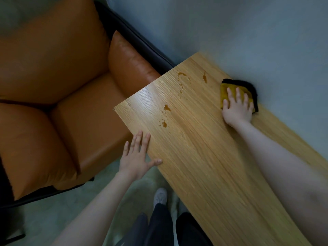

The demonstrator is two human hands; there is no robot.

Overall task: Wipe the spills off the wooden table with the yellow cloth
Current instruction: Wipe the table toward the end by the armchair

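A long wooden table [204,157] runs diagonally from the upper middle to the lower right. Amber spills lie on its far end: one group [182,77] near the far corner, a streak [204,78] beside it, and drops [166,115] nearer the left edge. A folded yellow cloth [225,93] with a black edge lies at the table's far right edge. My right hand [237,108] presses flat on the cloth, fingers spread. My left hand [138,157] rests open at the table's left edge, thumb on the wood.
An orange leather armchair [62,103] with a dark frame stands right against the table's left side. Grey floor [248,29] surrounds the table. My legs and a grey shoe [160,196] are below, between chair and table.
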